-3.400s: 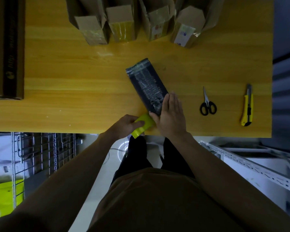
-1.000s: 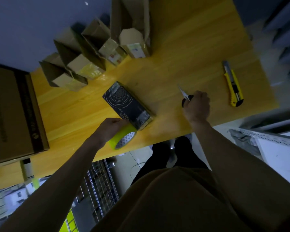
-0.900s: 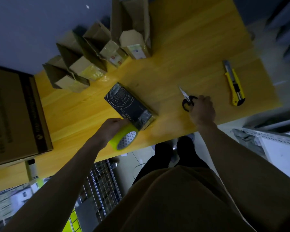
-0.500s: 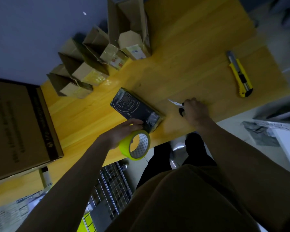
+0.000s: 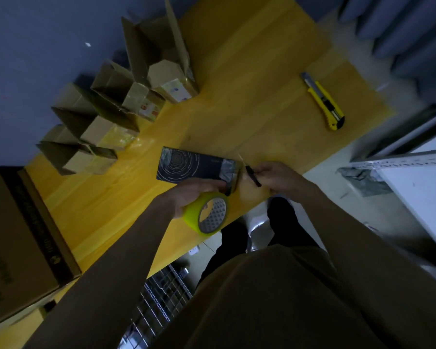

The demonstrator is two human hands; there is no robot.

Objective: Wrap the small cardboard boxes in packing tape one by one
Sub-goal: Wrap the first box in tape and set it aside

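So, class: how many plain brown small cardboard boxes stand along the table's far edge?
4, in a row by the wall: first, second, third, fourth. Others may be hidden behind.

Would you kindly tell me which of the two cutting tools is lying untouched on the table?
The yellow utility knife, alone near the table's far right edge; the black-handled scissors are gripped in the right hand.

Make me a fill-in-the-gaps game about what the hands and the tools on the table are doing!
1. The left hand holds a roll of ____.
2. The right hand holds the ____ at the end of the dark box.
3. The yellow ____ lies alone on the table.

Missing words: tape; scissors; utility knife.
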